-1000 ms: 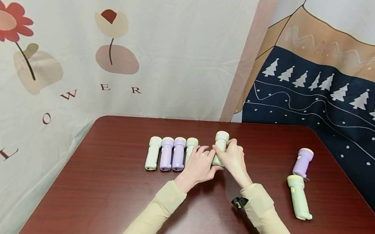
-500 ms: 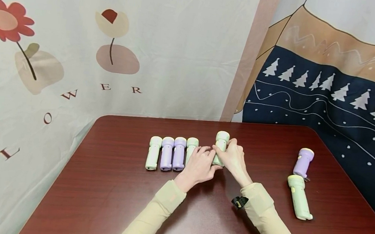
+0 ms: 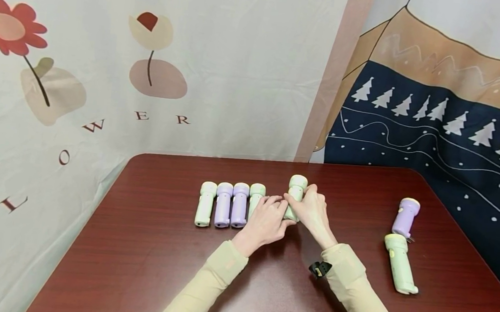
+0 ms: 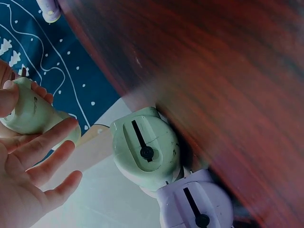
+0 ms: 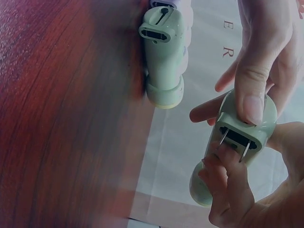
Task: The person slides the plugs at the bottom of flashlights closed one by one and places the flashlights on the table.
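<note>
Both hands hold a light green plug-in flashlight [image 3: 298, 183] over the far middle of the table. My right hand [image 3: 314, 213] grips its body from the right, with curled fingertips beside two metal prongs [image 5: 246, 151] that stick out near the tail. From the left, my left hand [image 3: 265, 223] has its thumb on the tail end and its index finger along the body [image 4: 39, 110]; its other fingers [image 4: 52, 164] spread away. Left of the hands lies a row: a green flashlight [image 3: 205, 206], two purple flashlights [image 3: 223, 206] and a green flashlight [image 3: 256, 192] partly hidden behind my left hand.
On the right side of the brown table [image 3: 152, 277] lie a purple flashlight [image 3: 405, 217] and, nearer, a green flashlight [image 3: 402, 268], end to end. A white printed curtain [image 3: 239, 74] and a dark blue tree-patterned cloth [image 3: 437, 139] hang behind the table edge.
The hands and the held flashlight keep almost the same pose; the whole head view drifts very slightly to the right.
</note>
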Available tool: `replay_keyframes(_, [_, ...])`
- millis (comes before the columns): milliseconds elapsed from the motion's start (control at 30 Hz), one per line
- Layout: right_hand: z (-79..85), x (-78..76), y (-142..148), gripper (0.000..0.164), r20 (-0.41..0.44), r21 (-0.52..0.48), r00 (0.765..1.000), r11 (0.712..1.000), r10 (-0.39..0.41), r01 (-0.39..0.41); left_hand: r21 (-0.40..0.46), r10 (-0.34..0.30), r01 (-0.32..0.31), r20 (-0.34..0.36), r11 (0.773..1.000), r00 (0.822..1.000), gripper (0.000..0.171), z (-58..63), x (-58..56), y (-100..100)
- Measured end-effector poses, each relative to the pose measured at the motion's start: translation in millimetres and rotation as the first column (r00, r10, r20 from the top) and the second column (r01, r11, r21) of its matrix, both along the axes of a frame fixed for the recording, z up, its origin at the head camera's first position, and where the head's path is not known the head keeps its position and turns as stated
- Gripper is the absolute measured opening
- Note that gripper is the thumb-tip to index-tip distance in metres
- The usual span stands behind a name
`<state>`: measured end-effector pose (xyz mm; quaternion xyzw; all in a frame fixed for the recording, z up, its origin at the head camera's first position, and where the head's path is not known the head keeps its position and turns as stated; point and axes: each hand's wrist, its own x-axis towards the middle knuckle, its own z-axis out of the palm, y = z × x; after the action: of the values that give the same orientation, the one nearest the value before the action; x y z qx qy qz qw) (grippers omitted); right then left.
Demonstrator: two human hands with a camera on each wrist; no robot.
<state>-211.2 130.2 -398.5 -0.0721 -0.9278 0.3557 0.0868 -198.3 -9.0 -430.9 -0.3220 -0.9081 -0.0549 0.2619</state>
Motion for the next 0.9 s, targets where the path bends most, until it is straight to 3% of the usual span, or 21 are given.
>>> replay_keyframes(367, [1.2,1.6,0.9,0.055,0.008,-0.007,1.000,1.000,0.006,-0.006,-0.017,0.002,-0.001,0.059,1.000,0.998,0.039,-1.3,0.1,-0.2])
replay_keyframes(900, [-3.9,-1.6,2.5,0.055,0.021,0.001,1.000,1.000,0.007,-0.007,-0.113,0.041,-0.030,0.093,0.993,0.995,0.048,-3.1,2.5,-2.0])
